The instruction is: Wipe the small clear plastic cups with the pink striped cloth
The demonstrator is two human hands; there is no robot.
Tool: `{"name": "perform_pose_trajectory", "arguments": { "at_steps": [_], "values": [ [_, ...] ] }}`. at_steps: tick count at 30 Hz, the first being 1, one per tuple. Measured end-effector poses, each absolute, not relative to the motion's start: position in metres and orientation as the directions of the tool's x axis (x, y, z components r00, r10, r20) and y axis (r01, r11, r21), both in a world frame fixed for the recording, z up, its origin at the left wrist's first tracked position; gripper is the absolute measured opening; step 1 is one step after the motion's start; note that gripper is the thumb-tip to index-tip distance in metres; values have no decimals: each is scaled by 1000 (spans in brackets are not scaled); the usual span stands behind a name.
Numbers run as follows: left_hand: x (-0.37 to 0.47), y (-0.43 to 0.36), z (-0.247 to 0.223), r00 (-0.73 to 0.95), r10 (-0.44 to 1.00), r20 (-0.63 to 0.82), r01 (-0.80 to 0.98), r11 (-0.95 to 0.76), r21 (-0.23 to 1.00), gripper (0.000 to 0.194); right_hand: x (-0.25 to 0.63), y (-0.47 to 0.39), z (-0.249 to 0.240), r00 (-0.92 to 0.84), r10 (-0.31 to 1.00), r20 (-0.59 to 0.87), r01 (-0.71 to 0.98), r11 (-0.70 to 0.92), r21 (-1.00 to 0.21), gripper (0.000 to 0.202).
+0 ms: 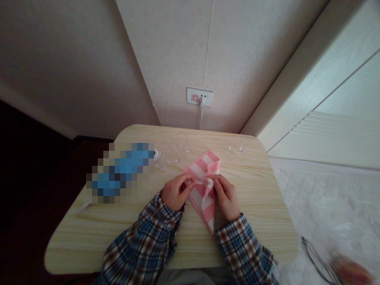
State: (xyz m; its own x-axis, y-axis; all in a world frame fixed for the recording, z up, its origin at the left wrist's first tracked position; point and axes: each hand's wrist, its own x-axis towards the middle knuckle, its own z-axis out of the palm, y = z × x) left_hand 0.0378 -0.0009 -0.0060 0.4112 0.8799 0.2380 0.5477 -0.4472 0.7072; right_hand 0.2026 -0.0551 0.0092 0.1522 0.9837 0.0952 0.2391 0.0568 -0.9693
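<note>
A pink-and-white striped cloth [196, 198] lies partly folded on the wooden table. Over it, my left hand [174, 193] pinches a small clear, transparent piece [199, 180] between thumb and fingers; its exact kind is too small to tell. My right hand [227, 197] is closed on a bunched-up part of the same cloth, which it brings against the clear piece. Behind the cloth, several similar clear pieces [179, 152] are scattered. A smaller group of clear pieces [235, 149] lies to the right.
On the table's [252, 237] left side lies a blue object [130, 166], blurred into blocks. A wall socket [192, 97] with a white plug and cable is behind the table. To the right, a thin dark frame [315, 255] and a reddish item [350, 270] rest on white quilted bedding [329, 202].
</note>
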Motion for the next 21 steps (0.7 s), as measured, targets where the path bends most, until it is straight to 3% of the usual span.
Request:
{"name": "perform_pose_trajectory", "arguments": {
  "at_steps": [10, 21],
  "values": [
    [39, -2, -1, 417, 886, 205, 540, -423, 728, 20, 201, -56, 3, 59, 994, 91, 211, 76, -974, 22],
    [40, -4, -5, 433, 886, 168, 536, -403, 742, 20, 203, -57, 1, 114, 991, 63, 230, 36, -973, 16]
  ]
}}
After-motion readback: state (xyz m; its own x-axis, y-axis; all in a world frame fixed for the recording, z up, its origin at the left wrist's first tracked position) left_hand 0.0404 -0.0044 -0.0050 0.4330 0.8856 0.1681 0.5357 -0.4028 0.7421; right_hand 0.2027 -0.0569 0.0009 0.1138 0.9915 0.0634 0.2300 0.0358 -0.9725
